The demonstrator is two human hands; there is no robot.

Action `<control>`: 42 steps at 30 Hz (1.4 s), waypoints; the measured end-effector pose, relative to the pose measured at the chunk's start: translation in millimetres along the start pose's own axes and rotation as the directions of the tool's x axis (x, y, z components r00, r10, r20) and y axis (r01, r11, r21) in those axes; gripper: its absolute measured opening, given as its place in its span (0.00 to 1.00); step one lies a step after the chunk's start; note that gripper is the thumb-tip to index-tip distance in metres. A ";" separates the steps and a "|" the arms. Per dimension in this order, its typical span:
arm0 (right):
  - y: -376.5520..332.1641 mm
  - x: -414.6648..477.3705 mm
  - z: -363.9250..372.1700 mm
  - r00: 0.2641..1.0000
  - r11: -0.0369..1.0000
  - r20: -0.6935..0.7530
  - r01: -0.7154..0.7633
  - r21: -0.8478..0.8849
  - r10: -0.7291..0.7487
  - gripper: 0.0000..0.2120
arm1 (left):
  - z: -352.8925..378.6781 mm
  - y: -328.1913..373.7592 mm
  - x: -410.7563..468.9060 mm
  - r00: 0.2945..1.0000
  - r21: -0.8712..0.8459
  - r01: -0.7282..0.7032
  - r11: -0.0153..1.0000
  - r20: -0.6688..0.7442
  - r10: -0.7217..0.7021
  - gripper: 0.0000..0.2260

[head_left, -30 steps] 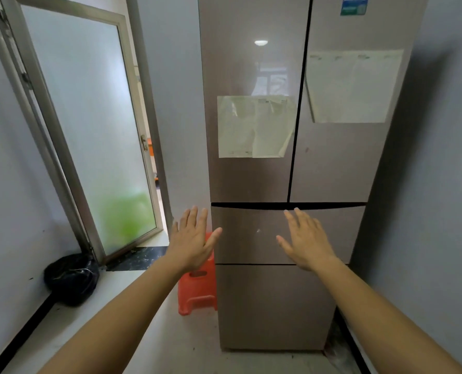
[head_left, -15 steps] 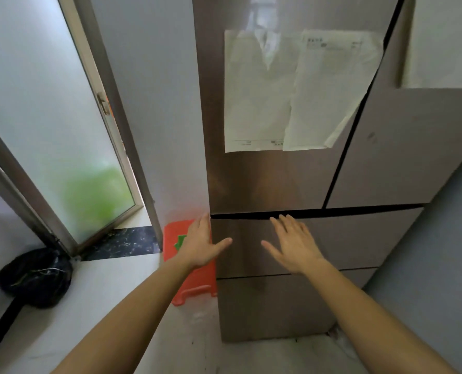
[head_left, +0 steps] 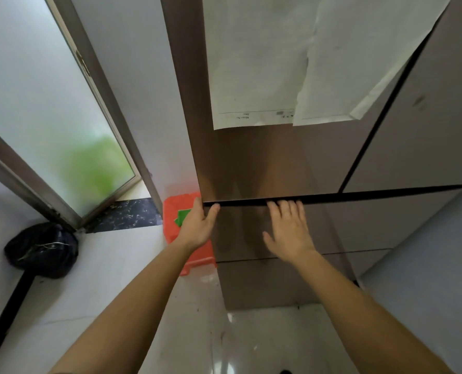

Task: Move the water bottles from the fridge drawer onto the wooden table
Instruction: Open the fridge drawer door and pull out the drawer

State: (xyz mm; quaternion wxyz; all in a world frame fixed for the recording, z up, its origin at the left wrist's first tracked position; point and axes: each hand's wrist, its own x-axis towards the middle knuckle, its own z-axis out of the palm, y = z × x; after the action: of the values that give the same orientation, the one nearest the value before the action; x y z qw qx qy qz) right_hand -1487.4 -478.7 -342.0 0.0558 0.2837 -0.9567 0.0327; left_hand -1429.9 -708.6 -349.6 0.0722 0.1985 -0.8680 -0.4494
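Note:
The brown fridge fills the upper right, and its upper drawer [head_left: 359,222] sits shut below the two doors. No water bottles and no wooden table are in view. My left hand [head_left: 198,225] is at the drawer's top left corner, thumb on the front face and fingers along the fridge's side. My right hand [head_left: 289,230] lies flat on the drawer front. Its straight fingertips reach the dark gap [head_left: 386,194] above the drawer.
A lower drawer [head_left: 273,282] sits beneath. Paper sheets [head_left: 265,63] hang on the left door. An orange plastic stool [head_left: 178,225] stands against the fridge's left side. A frosted glass door [head_left: 49,117] and a black bag [head_left: 41,249] are at the left. A grey wall closes the right.
I have stepped closer to the fridge and the view has tilted. Both hands moved up from in front of the drawer to its top edge, at the gap.

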 end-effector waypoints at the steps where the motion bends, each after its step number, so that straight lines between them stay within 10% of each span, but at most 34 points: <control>1: -1.7 -0.1 -1.2 1.000 1.000 -0.014 -0.016 0.022 0.016 0.37 | 0.2 2.6 1.0 1.000 0.001 0.021 1.000 -0.006 -0.021 0.14; 32: 60.3 -221.7 -49.3 0.986 0.864 -0.089 -0.078 0.497 0.141 0.34 | 89.7 31.7 -288.9 0.957 0.122 -0.216 0.969 -0.168 0.235 0.26; 42: 146.7 -326.0 -97.6 0.938 0.854 0.128 -0.345 0.390 0.321 0.46 | 172.2 127.2 -383.8 0.848 0.368 -0.529 0.764 0.238 0.473 0.21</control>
State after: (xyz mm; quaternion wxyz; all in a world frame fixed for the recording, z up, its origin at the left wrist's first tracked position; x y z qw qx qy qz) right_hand -1287.6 -170.9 -290.5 -0.0389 0.1199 -0.9646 0.2318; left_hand -1168.2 -356.3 -327.2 0.0881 -0.0600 -0.9678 -0.2280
